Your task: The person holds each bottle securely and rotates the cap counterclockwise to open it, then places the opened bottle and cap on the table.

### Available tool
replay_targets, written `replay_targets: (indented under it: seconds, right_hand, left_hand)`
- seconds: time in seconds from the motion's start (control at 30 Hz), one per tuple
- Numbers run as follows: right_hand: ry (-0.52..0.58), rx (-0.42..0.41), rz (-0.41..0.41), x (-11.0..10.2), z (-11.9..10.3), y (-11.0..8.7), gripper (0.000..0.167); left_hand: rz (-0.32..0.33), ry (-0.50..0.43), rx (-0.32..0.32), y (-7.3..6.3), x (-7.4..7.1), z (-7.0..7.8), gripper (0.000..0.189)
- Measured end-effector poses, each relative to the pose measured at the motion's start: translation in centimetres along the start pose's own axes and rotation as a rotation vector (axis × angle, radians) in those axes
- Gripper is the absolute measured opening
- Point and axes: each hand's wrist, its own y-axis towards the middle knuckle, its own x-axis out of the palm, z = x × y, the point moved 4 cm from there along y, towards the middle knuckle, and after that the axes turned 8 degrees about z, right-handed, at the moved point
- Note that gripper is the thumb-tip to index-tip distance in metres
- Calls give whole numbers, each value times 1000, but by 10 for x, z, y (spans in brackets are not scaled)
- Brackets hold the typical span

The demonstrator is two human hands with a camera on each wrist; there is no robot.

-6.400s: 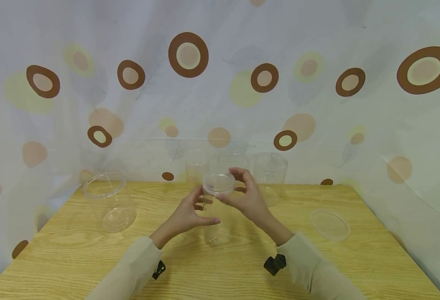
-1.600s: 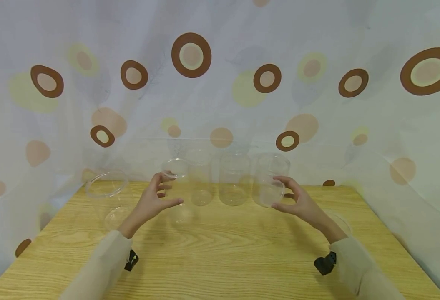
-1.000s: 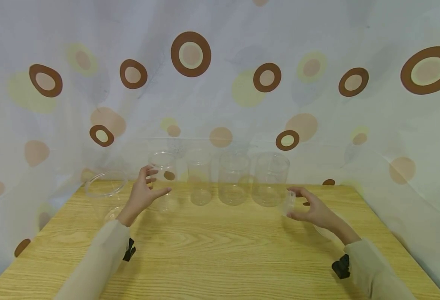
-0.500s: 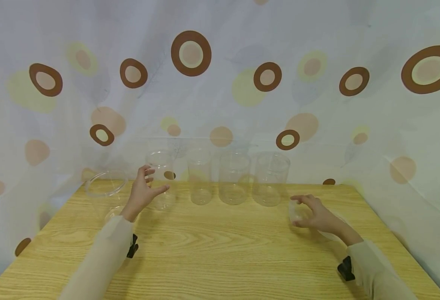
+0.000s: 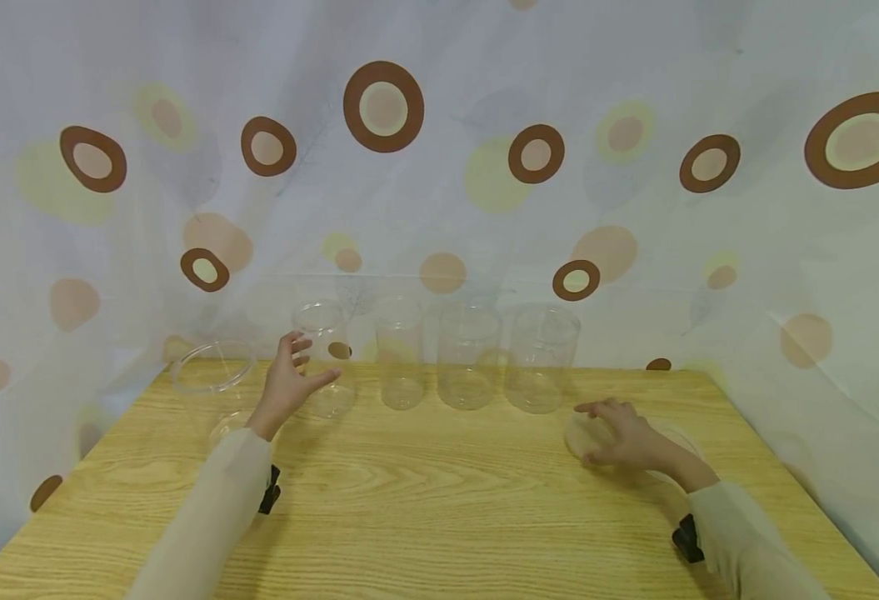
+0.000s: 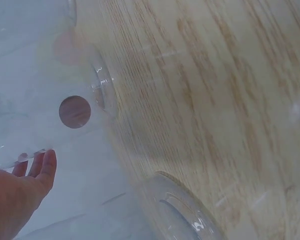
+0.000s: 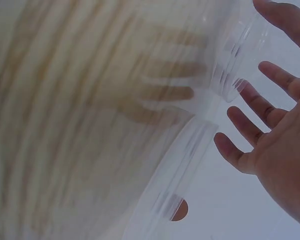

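Clear plastic jars stand along the back of the wooden table. My left hand (image 5: pixel 285 387) is around the leftmost jar of the row (image 5: pixel 334 358), thumb in front and fingers at its left side. In the left wrist view the fingertips (image 6: pixel 49 162) touch the jar wall. Over at the right, a small round clear lid (image 5: pixel 579 437) lies on the table beneath my right hand (image 5: pixel 630 437). The right wrist view shows that hand's fingers (image 7: pixel 244 125) spread, with one fingertip at the rim of the small lid (image 7: pixel 227 70).
Three more clear jars, one narrow (image 5: pixel 400 367), one wider (image 5: pixel 469 358) and one widest (image 5: pixel 542 358), continue the row. A wide open-topped jar (image 5: pixel 214 387) stands at the left, partly behind my left arm. A larger clear lid (image 5: pixel 682 437) lies partly under my right wrist.
The left hand has carried its jar back and left from the middle to the row. The right hand has moved right with the small lid, lowered it from tilted to flat, and spread its fingers.
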Motion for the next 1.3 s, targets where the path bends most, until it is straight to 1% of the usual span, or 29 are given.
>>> replay_targets:
  seconds: [0.13,0.3,0.6,0.67,0.77,0.9,1.03,1.2,1.3]
  right_hand:
    - [-23,8,-28,2,0,0,69]
    - [-25,9,-45,4,1,-1,70]
    - [-39,2,-49,4,1,-1,72]
    - [-47,-3,-44,3,-1,-1,72]
    - [-57,-5,-35,1,-4,0,73]
    - [-50,-11,-11,-5,-10,2,71]
    - [-21,-39,29,-15,-18,6,68]
    - [0,-107,97,-28,-30,12,62]
    - [5,-140,134,-37,-38,16,60]
  left_hand:
    - [4,-3,8,1,1,0,92]
    - [9,-7,8,2,1,0,94]
    - [4,-7,3,3,2,2,104]
    - [11,-8,12,3,1,3,105]
    - [36,-18,49,3,0,7,105]
    - [93,-32,97,5,-4,13,107]
    - [140,-19,124,6,-9,20,106]
    - [167,-14,159,5,-15,32,102]
    - [179,8,172,4,-18,39,101]
